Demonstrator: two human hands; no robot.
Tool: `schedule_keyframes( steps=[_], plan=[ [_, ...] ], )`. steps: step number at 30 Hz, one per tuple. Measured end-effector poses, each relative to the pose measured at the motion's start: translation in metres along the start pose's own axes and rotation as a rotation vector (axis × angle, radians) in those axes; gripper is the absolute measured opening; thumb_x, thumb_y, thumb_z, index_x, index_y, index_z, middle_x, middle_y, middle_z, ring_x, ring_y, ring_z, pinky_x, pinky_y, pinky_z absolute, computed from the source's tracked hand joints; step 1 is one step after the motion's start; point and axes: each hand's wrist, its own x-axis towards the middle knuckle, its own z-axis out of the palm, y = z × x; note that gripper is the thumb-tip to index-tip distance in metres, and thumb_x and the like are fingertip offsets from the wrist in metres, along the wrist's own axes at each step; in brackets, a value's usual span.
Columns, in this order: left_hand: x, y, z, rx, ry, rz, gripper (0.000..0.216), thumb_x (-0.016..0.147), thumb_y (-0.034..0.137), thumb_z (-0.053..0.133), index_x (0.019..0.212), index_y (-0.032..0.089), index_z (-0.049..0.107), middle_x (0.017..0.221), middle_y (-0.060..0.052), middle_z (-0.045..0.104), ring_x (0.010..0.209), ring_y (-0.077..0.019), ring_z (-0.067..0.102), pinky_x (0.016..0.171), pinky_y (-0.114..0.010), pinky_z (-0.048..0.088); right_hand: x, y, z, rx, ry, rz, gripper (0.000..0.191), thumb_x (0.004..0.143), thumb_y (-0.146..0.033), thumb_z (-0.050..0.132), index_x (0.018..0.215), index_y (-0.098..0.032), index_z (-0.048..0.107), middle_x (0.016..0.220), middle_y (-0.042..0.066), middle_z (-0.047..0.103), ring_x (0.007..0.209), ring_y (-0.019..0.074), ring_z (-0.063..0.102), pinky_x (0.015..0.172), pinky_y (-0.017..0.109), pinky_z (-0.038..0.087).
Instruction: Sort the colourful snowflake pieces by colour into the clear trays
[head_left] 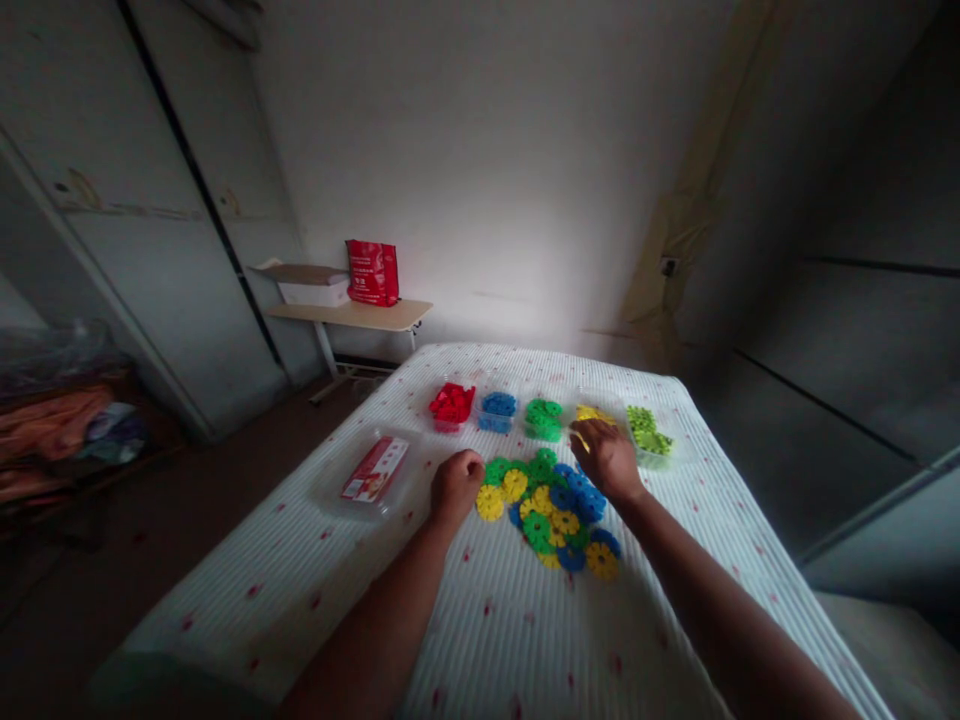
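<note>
Several flower-shaped plastic discs in green, yellow and blue lie in a loose pile [555, 515] on the bed-like surface. Just left of the pile, my left hand [456, 487] is closed with its fingers curled in; whatever they may hold is hidden. My right hand [606, 458] reaches over the clear box of yellow pieces [592, 412], fingers apart and pointing left, with nothing visible in them. That box is partly covered by the hand. Boxes of green discs [544, 420], blue pieces [496, 411] and red pieces [451, 405] stand in a row to its left.
At the row's right end is a box of lime-green pieces [649, 432]. A clear plastic container with a red label [376, 470] lies on the left. Beyond, a small table [360, 314] carries a red bag [373, 273] and a white box [311, 288].
</note>
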Motion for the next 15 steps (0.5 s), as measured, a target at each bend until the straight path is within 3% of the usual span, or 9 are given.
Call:
schedule_keyframes(
  steps=[4,7,11,15],
  plan=[
    [-0.005,0.01,0.0,0.01,0.01,0.18,0.014,0.075,0.018,0.05,0.081,0.019,0.063,0.084,-0.002,0.064,0.079,-0.0133,0.057,0.072,-0.024,0.041,-0.053,0.024,0.0,0.008,-0.003,-0.035,0.025,0.086,-0.022,0.04,0.082,-0.017,0.063,0.078,0.006,0.065,0.072,0.0151,0.057,0.065,0.023,0.038],
    [-0.011,0.022,-0.001,0.077,-0.005,0.339,0.015,0.074,0.021,0.053,0.085,0.02,0.064,0.088,-0.003,0.062,0.088,-0.0167,0.054,0.08,-0.028,0.04,-0.078,0.038,0.004,0.038,-0.055,0.036,0.027,0.087,-0.025,0.037,0.083,-0.017,0.063,0.078,0.006,0.064,0.07,0.0136,0.057,0.061,0.022,0.038],
    [-0.02,0.037,-0.003,0.23,-0.028,0.424,0.026,0.073,0.034,0.058,0.096,0.023,0.064,0.095,-0.005,0.061,0.094,-0.022,0.049,0.083,-0.036,0.036,-0.084,0.044,0.013,0.103,-0.076,0.168,0.029,0.087,-0.029,0.037,0.085,-0.017,0.063,0.082,0.006,0.065,0.073,0.0143,0.059,0.064,0.022,0.04],
    [-0.025,0.042,-0.003,0.34,-0.064,0.404,0.035,0.07,0.04,0.061,0.102,0.025,0.061,0.101,-0.005,0.059,0.098,-0.0248,0.046,0.083,-0.039,0.033,-0.08,0.043,0.019,0.125,-0.138,0.151,0.031,0.087,-0.031,0.035,0.086,-0.018,0.063,0.082,0.006,0.065,0.075,0.015,0.059,0.065,0.022,0.04]
  ],
)
